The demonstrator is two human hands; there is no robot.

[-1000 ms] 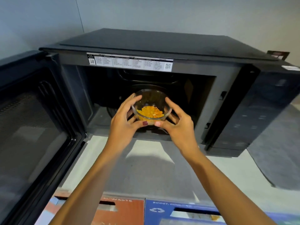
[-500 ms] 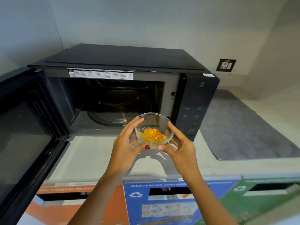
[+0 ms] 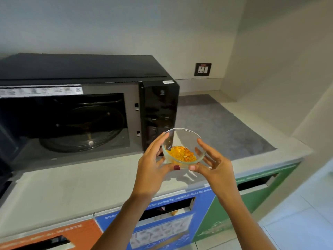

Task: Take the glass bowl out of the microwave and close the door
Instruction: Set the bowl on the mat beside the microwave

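A small glass bowl (image 3: 182,141) with orange-yellow food in it is held above the counter, just right of the microwave's front corner. My left hand (image 3: 153,166) cups its left side and my right hand (image 3: 214,165) cups its right side, thumbs under the near rim. The black microwave (image 3: 90,69) stands at the left with its cavity exposed and a bare glass turntable (image 3: 82,130) inside. Its door (image 3: 3,179) hangs open at the far left edge, mostly out of frame.
The pale counter (image 3: 72,186) runs under the microwave. A grey mat (image 3: 221,127) lies on it to the right. A wall socket (image 3: 202,69) sits behind. Below the counter front are orange (image 3: 54,235), blue (image 3: 162,222) and green (image 3: 252,197) waste bin panels.
Both hands have carried the bowl out of the microwave cavity and rightward, past the control panel. The view has turned right, so the door has slid almost out of frame.
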